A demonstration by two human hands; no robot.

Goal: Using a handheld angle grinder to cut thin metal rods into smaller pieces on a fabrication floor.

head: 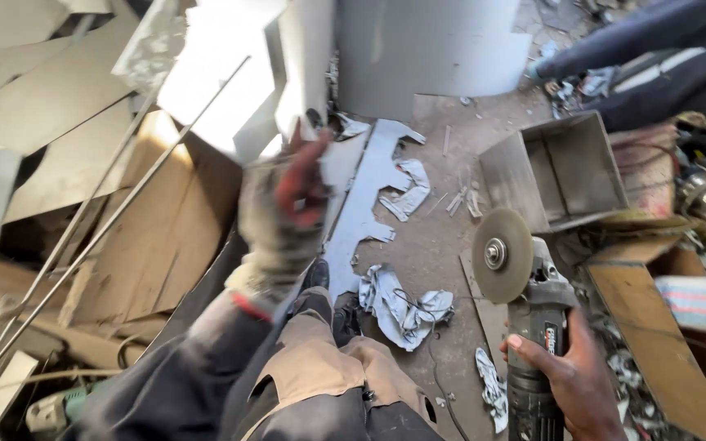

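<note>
On the littered workshop floor in front of me, the biggest thing I have hold of is the bent sheet-metal piece, bright where the light hits it. I have it raised up on my left, standing on edge, I judge so that its edge faces me. My left hand, in a worn knit glove with red fingertips, has its fingers curled tight over the sheet's near edge. Below it, flat on the ground, lies a long grey cut-out strip with notches, amid crumpled offcuts. Farther right stands an open metal box, tipped toward me. Near right, my bare right hand is wrapped closed around the body of the angle grinder; its disc points up and away from my legs, clear of the sheet.
</note>
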